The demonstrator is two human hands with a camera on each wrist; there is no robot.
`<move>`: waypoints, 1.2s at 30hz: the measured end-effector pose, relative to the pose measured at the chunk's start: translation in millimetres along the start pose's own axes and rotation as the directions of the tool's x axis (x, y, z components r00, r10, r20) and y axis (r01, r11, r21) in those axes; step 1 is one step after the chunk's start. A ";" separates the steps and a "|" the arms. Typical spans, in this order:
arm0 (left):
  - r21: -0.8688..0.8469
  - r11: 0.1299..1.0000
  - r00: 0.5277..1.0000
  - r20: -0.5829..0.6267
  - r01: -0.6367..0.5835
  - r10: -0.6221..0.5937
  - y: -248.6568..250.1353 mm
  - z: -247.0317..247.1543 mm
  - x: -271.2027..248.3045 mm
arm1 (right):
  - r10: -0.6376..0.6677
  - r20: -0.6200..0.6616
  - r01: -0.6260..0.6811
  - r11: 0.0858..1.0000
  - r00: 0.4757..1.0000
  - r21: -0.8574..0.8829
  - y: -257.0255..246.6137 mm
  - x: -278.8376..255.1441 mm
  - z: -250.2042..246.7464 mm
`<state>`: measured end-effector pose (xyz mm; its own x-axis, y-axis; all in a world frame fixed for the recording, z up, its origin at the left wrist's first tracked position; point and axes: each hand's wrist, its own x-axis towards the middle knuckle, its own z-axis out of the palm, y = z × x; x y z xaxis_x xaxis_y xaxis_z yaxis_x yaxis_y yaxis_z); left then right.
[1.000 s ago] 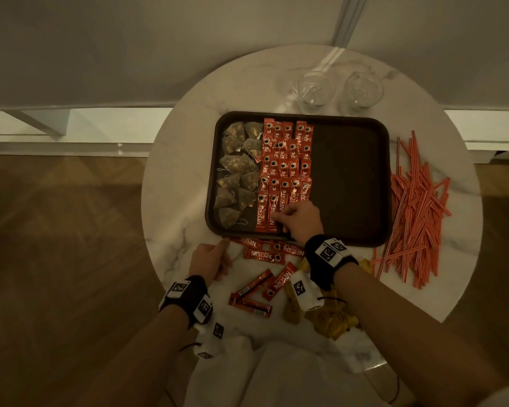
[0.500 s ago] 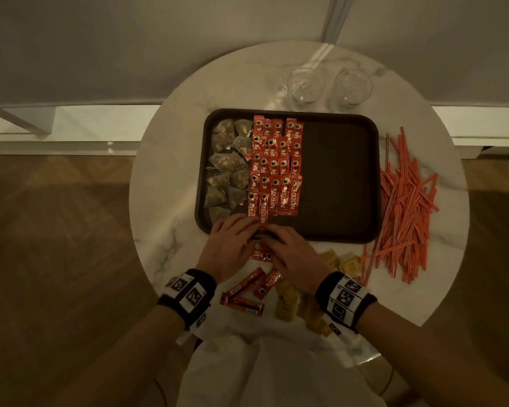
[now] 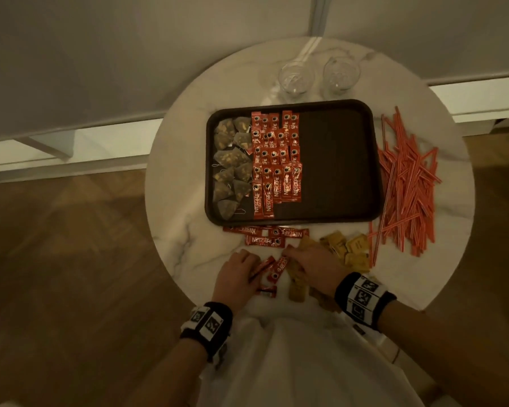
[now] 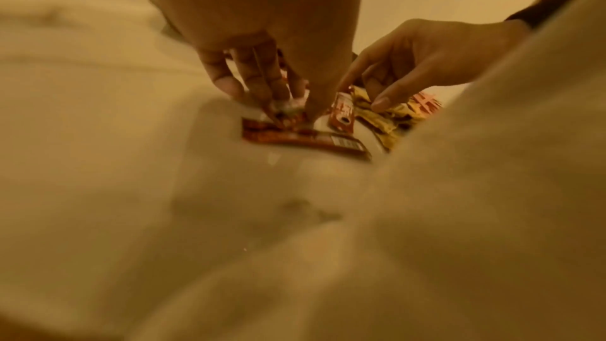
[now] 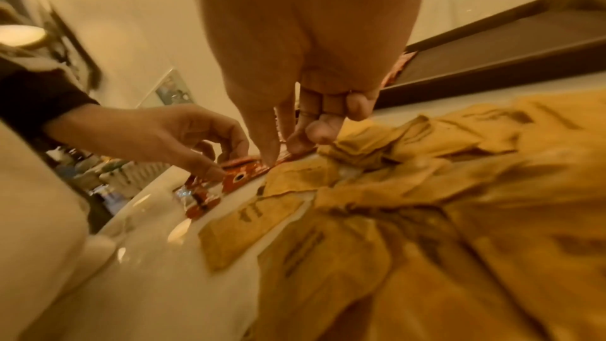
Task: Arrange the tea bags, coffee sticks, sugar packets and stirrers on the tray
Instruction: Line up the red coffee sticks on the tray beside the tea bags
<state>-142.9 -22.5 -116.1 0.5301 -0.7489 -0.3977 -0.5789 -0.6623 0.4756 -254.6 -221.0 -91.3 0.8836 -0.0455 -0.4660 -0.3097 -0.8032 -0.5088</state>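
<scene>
From the head camera we are working the coffee step: tea bags and most red coffee sticks (image 3: 276, 163) are lying in the dark rectangular tray (image 3: 340, 165), while our left hand (image 3: 237, 277) and right hand (image 3: 312, 267) are gathering the loose sticks (image 3: 272, 267) on the round marble table (image 3: 188, 230). In the left wrist view our left fingers (image 4: 226, 79) are curling down onto a stick, pinching it. In the right wrist view our right thumb and fingertips (image 5: 315, 128) are nipping another stick beside the yellow sugar packets (image 5: 426, 191); next, we judge, we are lifting these into the tray's unfinished row.

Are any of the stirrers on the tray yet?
No, the stirrers all lie in a heap on the table, right of the tray, whose right half is bare.
</scene>
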 end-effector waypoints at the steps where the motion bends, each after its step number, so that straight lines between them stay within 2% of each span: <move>1: -0.028 0.998 0.999 -0.010 0.048 -0.049 2.4 4.2 -3.3 | -0.007 0.018 0.008 0.999 1.000 -0.036 -4.4 1.0 2.9; 4: -0.077 0.986 0.988 -0.024 0.148 -0.150 13.0 5.4 -6.5 | 0.001 0.058 0.007 0.991 0.998 -0.131 -12.7 9.3 11.1; 7: -0.083 0.981 0.984 -0.023 0.173 -0.175 18.9 -0.4 -5.4 | 0.035 0.072 -0.019 0.977 0.997 -0.213 -20.7 13.6 14.7; 9: -0.105 0.975 0.980 0.002 0.197 -0.198 20.5 -8.2 -5.7 | 0.058 0.045 -0.044 0.963 0.997 -0.268 -26.0 13.2 13.3; 11: -0.200 0.948 0.966 -0.034 0.246 -0.257 19.2 -16.7 -7.5 | 0.076 0.010 -0.071 0.963 0.997 -0.261 -28.0 9.2 10.9; 14: -0.459 0.851 0.929 -0.129 0.254 -0.347 24.5 -28.5 -14.9 | 0.106 -0.067 -0.113 0.987 0.992 -0.111 -28.8 -0.3 5.5; 18: -0.689 0.689 0.956 0.021 0.227 -0.294 45.9 -40.4 -17.2 | 0.145 -0.219 -0.120 0.985 0.965 0.121 -39.3 -10.0 -1.3; 21: -0.673 0.717 0.965 -0.017 0.182 -0.261 52.9 -46.3 -16.4 | 0.189 -0.271 -0.117 0.959 0.944 0.259 -49.9 -16.7 -7.1; 24: -0.700 0.690 0.973 0.031 0.185 -0.229 55.5 -50.7 -15.4 | 0.249 -0.275 -0.106 0.888 0.928 0.447 -51.3 -22.8 -6.8; 27: -0.681 0.708 0.980 0.079 0.188 -0.184 61.0 -54.3 -13.8 | 0.312 -0.263 -0.080 0.769 0.913 0.635 -47.1 -27.1 -7.5; 31: -0.703 0.687 0.957 -0.031 0.184 -0.288 66.1 -55.4 -9.3 | 0.420 -0.163 -0.122 0.574 0.893 0.809 -38.6 -31.0 -5.6; 33: -0.627 0.750 0.944 -0.070 0.209 -0.321 58.1 -52.2 -7.9 | 0.459 -0.099 -0.147 0.471 0.883 0.870 -35.2 -36.1 -1.0; 36: -0.368 0.881 0.938 -0.060 0.297 -0.341 36.7 -37.3 -8.0 | 0.484 -0.018 -0.202 0.398 0.875 0.895 -32.0 -42.2 8.2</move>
<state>-145.3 -40.0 -66.1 0.7320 -0.4749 -0.4885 -0.1246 -0.7982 0.5894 -284.9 -188.5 -61.3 0.6292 -0.4395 -0.6410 -0.6159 0.2211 -0.7562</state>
